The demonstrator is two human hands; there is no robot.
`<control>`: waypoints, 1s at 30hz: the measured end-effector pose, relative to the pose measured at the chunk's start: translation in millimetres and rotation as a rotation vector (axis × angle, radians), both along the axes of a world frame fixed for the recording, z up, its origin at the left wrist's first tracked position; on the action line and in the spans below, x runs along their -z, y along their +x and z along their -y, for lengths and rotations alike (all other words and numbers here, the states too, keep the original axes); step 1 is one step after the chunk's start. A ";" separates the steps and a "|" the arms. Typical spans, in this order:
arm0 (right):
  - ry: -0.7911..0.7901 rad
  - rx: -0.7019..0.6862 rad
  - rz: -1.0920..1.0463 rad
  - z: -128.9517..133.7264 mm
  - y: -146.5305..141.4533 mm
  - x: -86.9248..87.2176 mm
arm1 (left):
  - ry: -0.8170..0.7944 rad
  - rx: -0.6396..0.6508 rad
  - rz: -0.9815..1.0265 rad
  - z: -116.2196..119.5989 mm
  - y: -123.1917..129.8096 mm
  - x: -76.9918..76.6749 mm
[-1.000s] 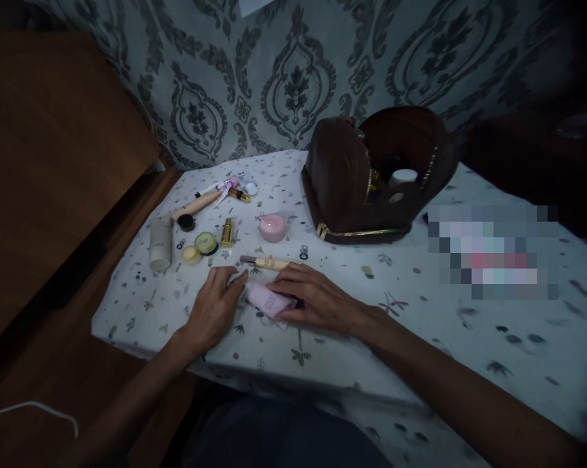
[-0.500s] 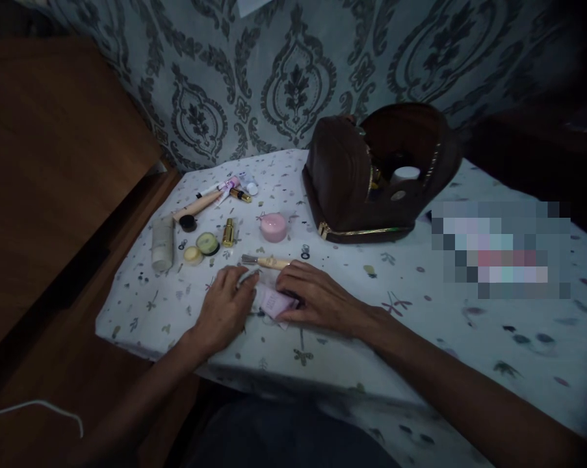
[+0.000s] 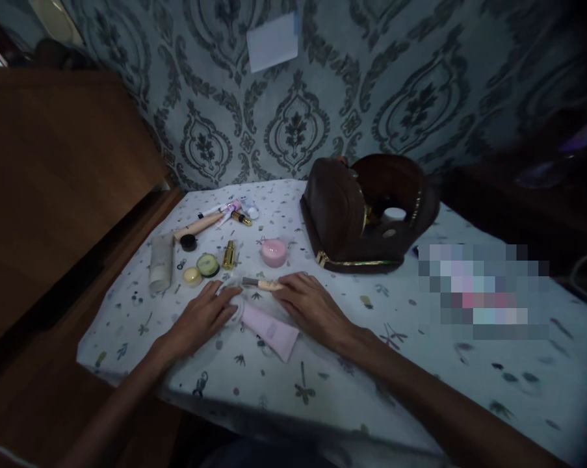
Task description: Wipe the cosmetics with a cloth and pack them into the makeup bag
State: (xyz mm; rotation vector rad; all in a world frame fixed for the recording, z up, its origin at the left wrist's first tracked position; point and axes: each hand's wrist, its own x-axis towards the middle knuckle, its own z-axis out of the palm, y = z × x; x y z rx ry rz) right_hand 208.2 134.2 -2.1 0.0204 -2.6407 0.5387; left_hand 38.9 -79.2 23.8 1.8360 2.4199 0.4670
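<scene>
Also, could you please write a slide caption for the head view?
Left hand beside a pink tube, right hand at a brush, an open brown bag behind.

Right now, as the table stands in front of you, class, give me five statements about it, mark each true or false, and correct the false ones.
1. The brown bag is open. True.
2. The pink jar is inside the brown bag. False: it sits on the table, outside the bag.
3. The right hand is at the handle end of the brush. True.
4. The pink tube stands upright. False: it lies on the table.
5. The gold lipstick is nearer the green pot than the brown bag is. True.
</scene>
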 end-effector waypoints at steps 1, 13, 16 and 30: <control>0.020 0.016 0.028 -1.7 -3.3 0.7 | -0.046 0.035 0.027 2.3 -5.1 -1.7; 0.113 0.220 0.076 -29.0 -27.4 6.1 | -0.104 0.150 0.256 -16.9 -37.8 -9.5; 0.062 0.228 0.000 -23.5 -24.2 1.9 | -0.087 0.186 0.355 -32.8 -45.6 -11.8; -0.232 0.104 -0.151 8.0 -18.2 31.2 | 0.287 0.080 0.729 -85.5 -27.1 -22.4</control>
